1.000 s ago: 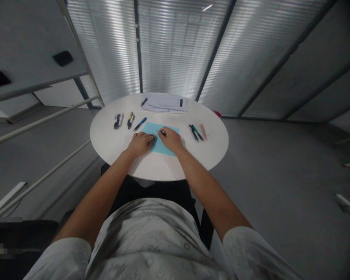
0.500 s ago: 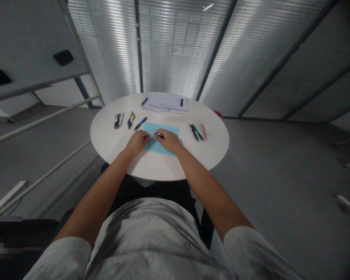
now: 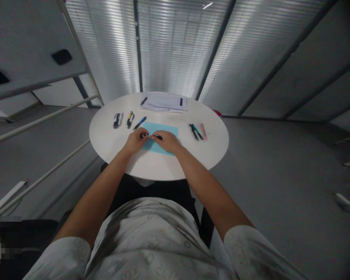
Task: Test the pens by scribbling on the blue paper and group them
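Over a light blue sheet (image 3: 163, 146) on the round white table, my left hand (image 3: 135, 140) is closed, pinching a small dark pen part (image 3: 144, 135). My right hand (image 3: 168, 141) is closed too, with a dark pen piece (image 3: 158, 137) between thumb and fingers. The two pieces point at each other, and the fingertips nearly meet. Whether the pieces touch is too small to tell. Just beyond my left hand lies a blue pen (image 3: 140, 123), slanted beside the sheet's far left corner.
Pens with black and white parts (image 3: 118, 120) and a yellow-black pen group (image 3: 130, 119) lie at left. Green and black pens (image 3: 196, 132) and a pink stick-like item (image 3: 203, 131) lie at right. Papers (image 3: 165, 103) sit at the back of the table (image 3: 218, 144); a white rail (image 3: 46, 118) runs left.
My fingertips and the two dark pen pieces have come closer together. My left hand has turned slightly. The other pens lie as before.
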Demonstrator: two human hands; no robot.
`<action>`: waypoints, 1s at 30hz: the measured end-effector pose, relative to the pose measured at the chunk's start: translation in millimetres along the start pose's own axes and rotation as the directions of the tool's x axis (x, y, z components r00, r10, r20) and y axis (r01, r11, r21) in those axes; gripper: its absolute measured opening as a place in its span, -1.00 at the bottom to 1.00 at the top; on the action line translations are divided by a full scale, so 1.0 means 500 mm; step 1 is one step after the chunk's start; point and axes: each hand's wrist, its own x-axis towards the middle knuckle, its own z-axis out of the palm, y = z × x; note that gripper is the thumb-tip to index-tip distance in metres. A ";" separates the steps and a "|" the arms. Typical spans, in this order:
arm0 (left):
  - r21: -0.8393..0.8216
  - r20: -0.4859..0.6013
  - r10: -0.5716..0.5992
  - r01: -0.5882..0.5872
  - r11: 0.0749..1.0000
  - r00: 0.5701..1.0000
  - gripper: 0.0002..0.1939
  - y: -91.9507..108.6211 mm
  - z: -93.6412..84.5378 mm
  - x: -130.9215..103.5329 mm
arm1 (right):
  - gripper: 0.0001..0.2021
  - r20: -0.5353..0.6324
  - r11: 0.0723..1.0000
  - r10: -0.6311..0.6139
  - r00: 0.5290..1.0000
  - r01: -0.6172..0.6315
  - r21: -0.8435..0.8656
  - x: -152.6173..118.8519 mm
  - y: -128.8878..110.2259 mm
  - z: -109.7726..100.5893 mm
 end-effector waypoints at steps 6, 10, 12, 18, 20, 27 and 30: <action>-0.013 0.054 0.008 -0.007 1.000 0.999 -0.73 0.008 0.000 -0.004 | -0.79 -0.002 1.000 -0.011 1.000 0.011 -0.004 0.000 0.001 0.001; -0.028 0.076 0.021 -0.019 0.999 0.997 -0.74 0.009 -0.002 -0.005 | -0.77 0.004 1.000 -0.017 1.000 0.017 -0.018 0.000 0.000 0.000; -0.051 0.081 0.027 -0.023 0.998 0.996 -0.72 0.007 -0.002 -0.004 | -0.77 0.009 1.000 -0.020 1.000 0.020 -0.017 0.000 -0.002 0.000; -0.107 0.111 0.020 -0.008 0.994 0.994 -0.67 0.005 -0.001 -0.003 | -0.81 0.007 1.000 -0.011 1.000 0.011 -0.003 -0.002 -0.006 -0.001; -0.108 0.105 0.014 -0.002 0.994 0.994 -0.66 0.008 -0.002 -0.003 | -0.82 0.009 1.000 -0.007 1.000 0.007 0.006 -0.002 -0.007 -0.002; -0.108 0.143 -0.028 0.044 0.993 0.989 -0.65 0.006 -0.005 0.000 | -0.85 0.009 1.000 0.011 1.000 -0.011 0.015 -0.002 -0.011 -0.001; -0.110 0.159 -0.033 0.051 0.993 0.987 -0.65 0.001 -0.005 0.001 | -0.88 0.010 0.999 -0.038 0.999 0.038 0.023 -0.002 -0.006 0.003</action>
